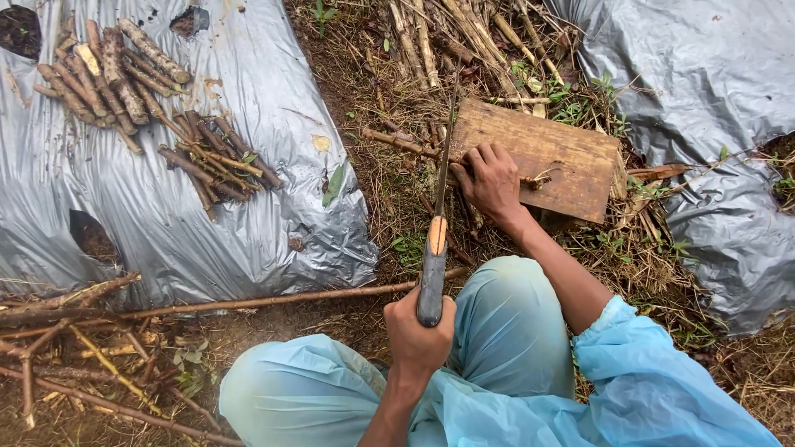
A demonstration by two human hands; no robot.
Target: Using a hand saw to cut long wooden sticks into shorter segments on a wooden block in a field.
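Observation:
My left hand point(418, 331) grips the dark handle of a long knife point(435, 248); its thin blade points away from me, up toward a wooden board point(571, 170). My right hand point(493, 178) presses a thin brown stem point(397, 142) down on the board's left edge, and the stem sticks out to the left past the blade. The blade stands just left of my right hand's fingers, over the stem. My knees in light blue rainwear point(497, 364) fill the bottom of the view.
A silver plastic sheet point(124, 223) on the left carries two piles of short cut stem pieces point(108, 74) point(211, 157). Another silver sheet point(704, 83) lies at right. Long bare stems point(248, 302) lie at lower left, and dry stalks point(455, 33) beyond the board.

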